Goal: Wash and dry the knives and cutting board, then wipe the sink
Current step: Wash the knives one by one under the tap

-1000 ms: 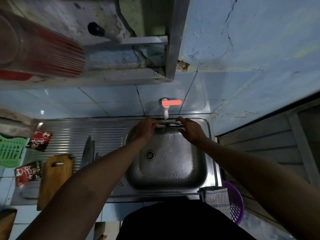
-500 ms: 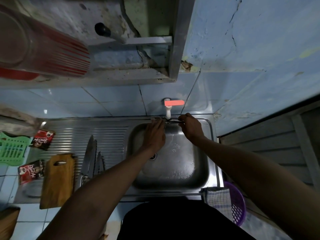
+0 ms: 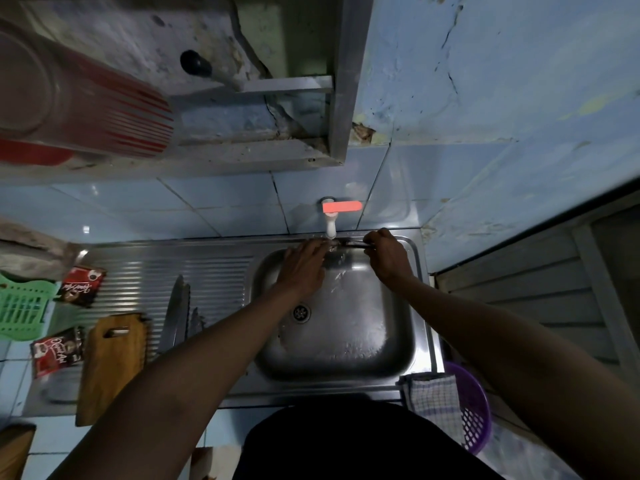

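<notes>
Right hand [image 3: 389, 259] is clamped on the knife [image 3: 349, 244] handle under the tap [image 3: 330, 223], long axis running left-right along the sink's [image 3: 420, 327] far rim, blade pointing left where the left hand's [image 3: 302, 271] straight fingers rub it.

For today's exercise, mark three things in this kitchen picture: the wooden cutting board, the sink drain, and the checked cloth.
cutting board [image 3: 110, 368]: head view, middle of its wooden face.
sink drain [image 3: 301, 312]: head view, centre of the metal strainer.
checked cloth [image 3: 434, 401]: head view, middle of the draped fabric.
</notes>
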